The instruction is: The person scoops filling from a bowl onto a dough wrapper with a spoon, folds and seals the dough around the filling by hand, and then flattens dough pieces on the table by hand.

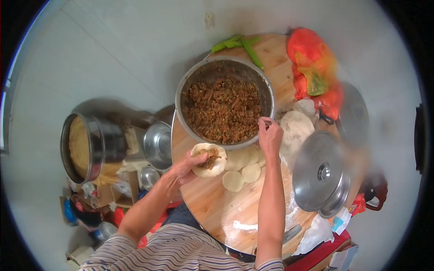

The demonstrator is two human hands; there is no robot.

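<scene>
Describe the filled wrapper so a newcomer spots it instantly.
Find the big bowl on the round table. Below it in the view, the left hand holds the wrapper. It carries brown filling; the loose wrappers on the table are bare.

My right hand [270,135] is hiding its fingertips at the bowl's [180,108] four o'clock rim; haze is blurring the red bag [332,101].
</scene>
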